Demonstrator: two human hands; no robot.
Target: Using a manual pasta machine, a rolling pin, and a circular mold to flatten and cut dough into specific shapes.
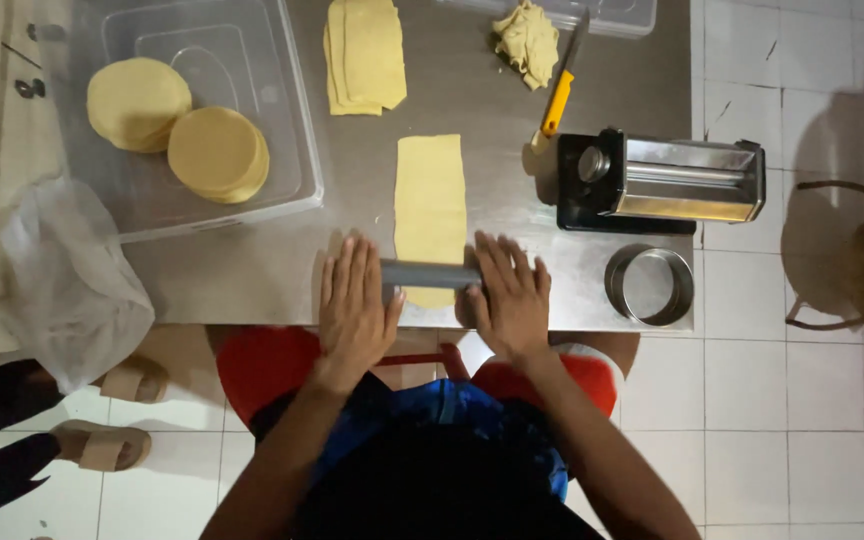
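Both your palms are flat and fingers spread on the grey rolling pin point(430, 274) — your left hand point(355, 305) presses its left end, your right hand point(508, 297) the right end. The pin lies crosswise over the near end of a long dough strip point(430, 205), right at the near edge of the steel table point(252, 275). Just right of your right hand sits a metal ring cutter point(649, 285), and beyond it the pasta machine point(662, 180) crowds that side. Far off, a stack of dough sheets point(364, 55), a crumpled dough scrap point(526, 40) and a yellow-handled knife point(560, 85). On the left, a clear plastic tray point(287, 120) holds round dough discs point(177, 125) — a plastic bag point(67, 280) hangs off the near-left edge.
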